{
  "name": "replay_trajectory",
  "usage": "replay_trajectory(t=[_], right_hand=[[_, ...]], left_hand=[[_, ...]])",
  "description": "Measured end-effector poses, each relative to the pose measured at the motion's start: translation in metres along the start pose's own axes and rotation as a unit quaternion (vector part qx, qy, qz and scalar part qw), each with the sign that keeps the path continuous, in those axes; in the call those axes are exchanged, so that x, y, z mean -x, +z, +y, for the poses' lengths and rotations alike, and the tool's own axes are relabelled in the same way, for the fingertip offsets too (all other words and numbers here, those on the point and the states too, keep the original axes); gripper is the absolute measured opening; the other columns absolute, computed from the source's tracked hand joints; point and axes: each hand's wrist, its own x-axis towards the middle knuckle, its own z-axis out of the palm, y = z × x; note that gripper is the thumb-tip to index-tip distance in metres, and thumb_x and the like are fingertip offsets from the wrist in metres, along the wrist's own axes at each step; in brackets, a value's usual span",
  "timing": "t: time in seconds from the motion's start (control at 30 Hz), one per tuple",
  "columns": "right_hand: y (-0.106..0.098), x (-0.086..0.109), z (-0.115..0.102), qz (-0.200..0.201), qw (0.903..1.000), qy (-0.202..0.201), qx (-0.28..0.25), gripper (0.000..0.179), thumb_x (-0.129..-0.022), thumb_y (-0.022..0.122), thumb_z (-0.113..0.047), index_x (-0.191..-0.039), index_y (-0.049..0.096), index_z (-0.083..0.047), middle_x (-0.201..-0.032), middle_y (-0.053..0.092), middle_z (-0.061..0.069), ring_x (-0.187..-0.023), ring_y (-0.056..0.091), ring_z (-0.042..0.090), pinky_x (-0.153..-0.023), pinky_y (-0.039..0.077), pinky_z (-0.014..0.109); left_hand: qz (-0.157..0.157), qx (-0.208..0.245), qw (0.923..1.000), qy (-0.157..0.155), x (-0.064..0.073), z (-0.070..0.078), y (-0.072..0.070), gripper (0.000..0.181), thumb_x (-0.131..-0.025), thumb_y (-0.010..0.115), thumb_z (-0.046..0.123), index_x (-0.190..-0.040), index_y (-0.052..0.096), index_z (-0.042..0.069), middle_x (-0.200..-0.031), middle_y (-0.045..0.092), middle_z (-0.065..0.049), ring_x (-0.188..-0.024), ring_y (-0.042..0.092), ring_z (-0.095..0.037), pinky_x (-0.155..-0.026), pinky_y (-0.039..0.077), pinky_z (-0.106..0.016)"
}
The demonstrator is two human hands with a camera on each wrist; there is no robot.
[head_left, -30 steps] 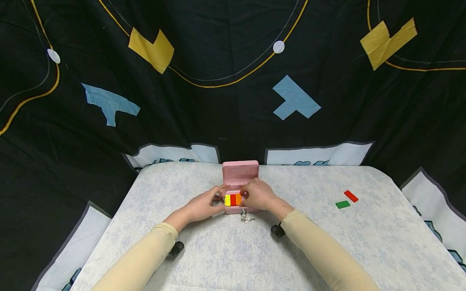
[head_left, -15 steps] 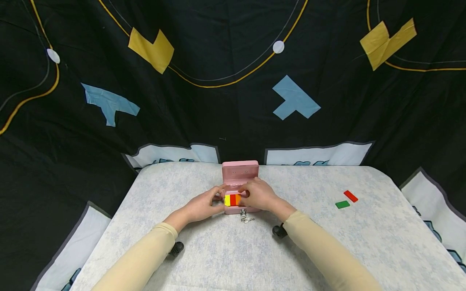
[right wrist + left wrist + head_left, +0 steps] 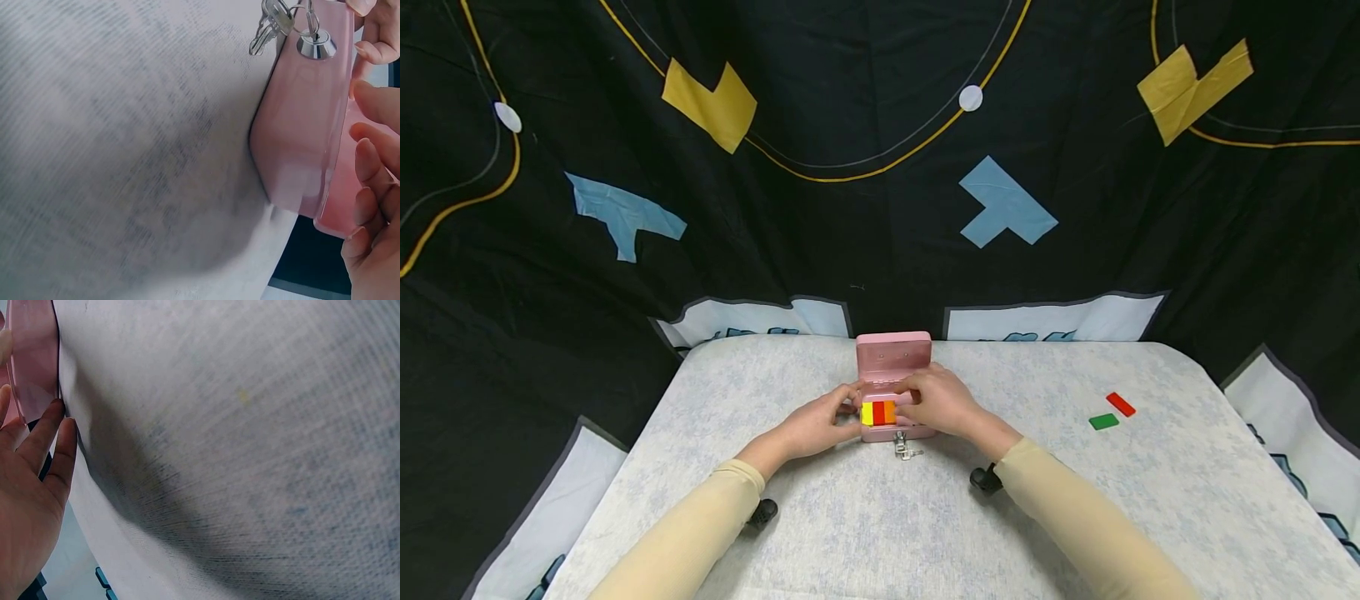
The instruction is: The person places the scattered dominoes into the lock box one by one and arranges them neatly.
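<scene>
I judge we're mid-packing: the pink box [image 3: 895, 356] stands lid-up ahead of me, with a yellow block [image 3: 867, 414], a red block [image 3: 879, 413] and an orange block [image 3: 890, 412] side by side in its left part. My left hand [image 3: 811, 425], at nine o'clock, lays loosely extended fingers against the wall. My right hand [image 3: 942, 404], at three, has bent, narrowly set fingers over the box (whether they pinch anything, I can't tell). Next probably calls for squaring the row, then reaching toward three o'clock for the green piece [image 3: 1103, 422] and red piece [image 3: 1121, 404].
</scene>
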Motion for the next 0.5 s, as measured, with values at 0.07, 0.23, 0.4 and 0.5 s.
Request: replay_trajectory(t=[0.07,0.23,0.4,0.5], right_hand=[[-0.001,0.002,0.002,0.008,1.0000,0.002,-0.002,0.034,-0.088,0.081,-0.034,-0.116,0.078,-0.017,-0.083,0.066,-0.009,-0.088,0.048,0.015,-0.075,0.043,0.034],[-0.005,0.008,0.011,0.027,0.9995,0.005,-0.017,0.032,-0.089,0.080,-0.034,-0.116,0.078,-0.017,-0.068,0.055,-0.009,-0.084,0.047,0.015,-0.067,0.040,0.034],[-0.010,0.014,0.018,0.041,0.9988,0.009,-0.024,0.030,-0.090,0.079,-0.034,-0.115,0.078,-0.017,-0.071,0.055,-0.009,-0.085,0.047,0.016,-0.067,0.040,0.034],[-0.013,0.018,0.022,0.045,0.9986,0.007,-0.029,0.029,-0.090,0.078,-0.032,-0.115,0.077,-0.016,-0.073,0.056,-0.010,-0.085,0.047,0.016,-0.069,0.040,0.034]], left_hand=[[0.000,0.000,1.0000,0.001,0.000,0.000,0.000,0.040,-0.094,0.073,0.043,-0.118,0.052,0.018,-0.165,0.032,0.002,-0.128,0.058,-0.023,-0.106,0.045,-0.047],[0.000,0.002,1.0000,0.007,0.000,-0.001,0.000,0.041,-0.094,0.074,0.042,-0.118,0.052,0.017,-0.165,0.033,0.002,-0.128,0.059,-0.023,-0.106,0.045,-0.046],[0.001,0.003,0.9999,0.010,-0.001,-0.001,0.000,0.041,-0.094,0.074,0.042,-0.117,0.053,0.016,-0.165,0.033,0.002,-0.127,0.059,-0.023,-0.106,0.045,-0.045],[0.001,0.001,1.0000,0.007,-0.001,-0.002,0.001,0.041,-0.094,0.074,0.043,-0.118,0.053,0.017,-0.165,0.032,0.003,-0.128,0.059,-0.022,-0.106,0.045,-0.045]])
